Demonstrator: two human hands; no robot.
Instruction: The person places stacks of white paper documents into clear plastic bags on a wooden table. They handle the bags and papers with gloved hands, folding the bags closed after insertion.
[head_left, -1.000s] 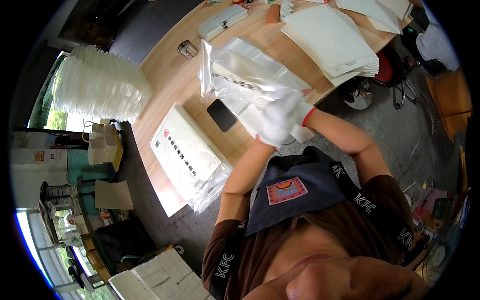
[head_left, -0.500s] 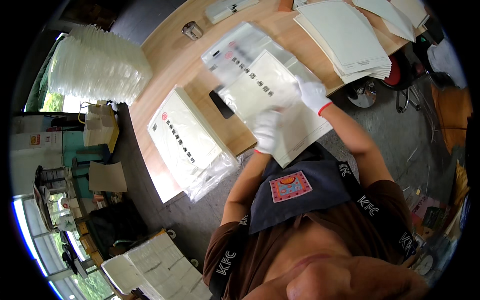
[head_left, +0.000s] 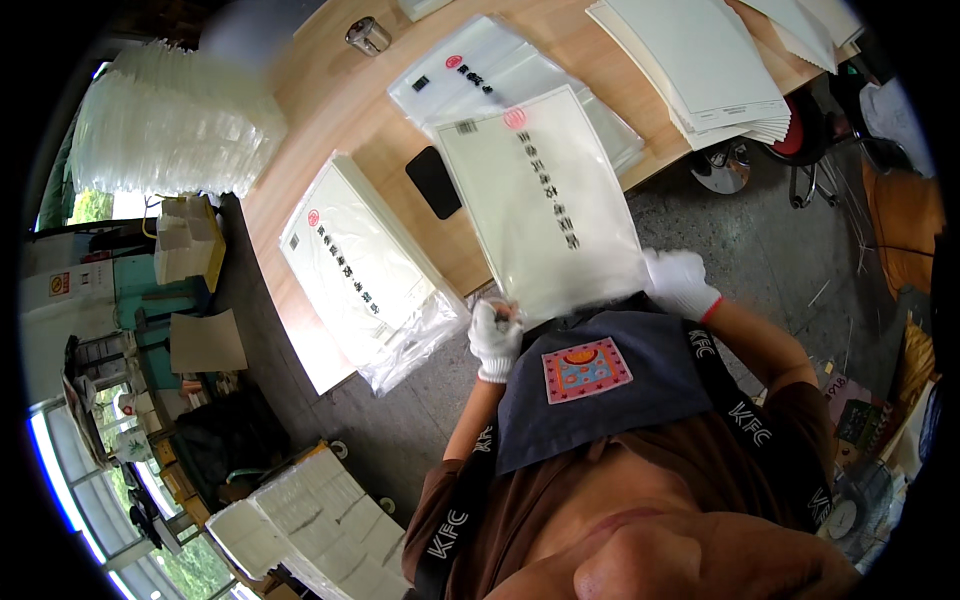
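Observation:
A printed see-through plastic bag (head_left: 550, 205) with off-white sheets inside it lies tilted across the near table edge, its near end over my lap. At its near left corner my left hand (head_left: 495, 335), in a white knit glove, is closed with the fingers curled on the bag's edge. My right hand (head_left: 682, 284), gloved the same, grips the bag's near right corner. Beyond it lies a pile of flat printed plastic bags (head_left: 520, 70). To the left rests a thick stack of filled bags (head_left: 345, 265), loose film at its near end.
A black phone (head_left: 433, 183) lies on the wooden table (head_left: 300, 120) between the stacks. A metal cup (head_left: 368, 36) stands farther back. Stacked off-white sheets (head_left: 700, 70) reach the table's right edge. Tall plastic-wrapped piles (head_left: 175, 125) stand at the left, a stool (head_left: 722, 170) at the right.
Both hands have drawn back toward my body and apart, to the bag's near corners. The sheets that stuck out of the bag's near end now lie inside it.

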